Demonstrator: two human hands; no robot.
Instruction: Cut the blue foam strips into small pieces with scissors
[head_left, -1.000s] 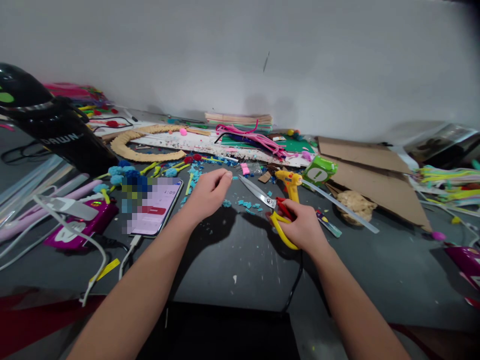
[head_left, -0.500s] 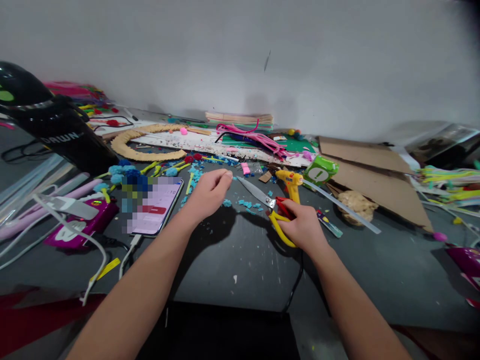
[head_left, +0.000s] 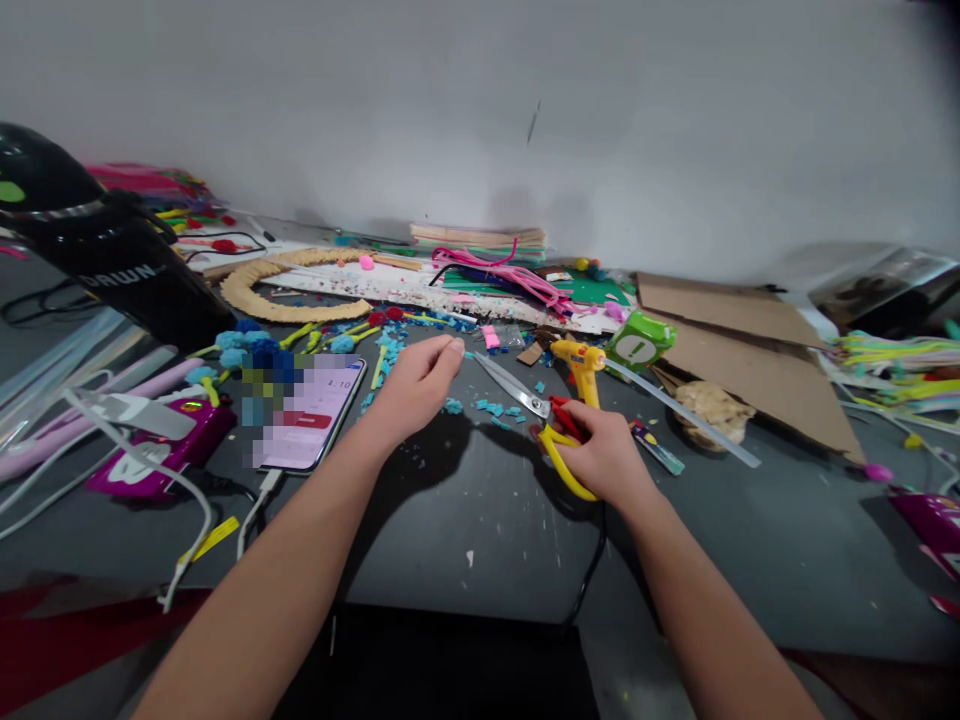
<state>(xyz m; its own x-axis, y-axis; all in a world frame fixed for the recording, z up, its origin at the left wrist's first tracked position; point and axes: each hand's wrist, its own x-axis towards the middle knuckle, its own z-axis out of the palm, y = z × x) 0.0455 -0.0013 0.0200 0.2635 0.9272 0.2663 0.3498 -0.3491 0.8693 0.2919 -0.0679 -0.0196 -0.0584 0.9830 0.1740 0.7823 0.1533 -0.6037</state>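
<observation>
My right hand [head_left: 600, 450] is wrapped round the red and yellow handles of a pair of scissors [head_left: 517, 388], whose blades point up and left. The blade tips lie close to the fingertips of my left hand [head_left: 420, 390], which is closed in a pinch. Something light blue and tiny shows at those fingertips, too small to name. Small blue scraps [head_left: 495, 409] lie on the table beneath the blades. Just behind my right hand is a yellow glue gun [head_left: 581, 362] with a clear glue stick [head_left: 690, 415] in it.
A phone [head_left: 322, 415] on a charging cable lies left of my left forearm. Beyond it stands a black bottle [head_left: 142, 260]. Cardboard pieces [head_left: 757, 370] and a ball of twine-like material [head_left: 712, 412] lie at right. A beige ring [head_left: 247, 290] and pink pipe cleaners [head_left: 510, 275] lie at the back.
The scissor blades look slightly more parted than before. Both hands have hardly moved.
</observation>
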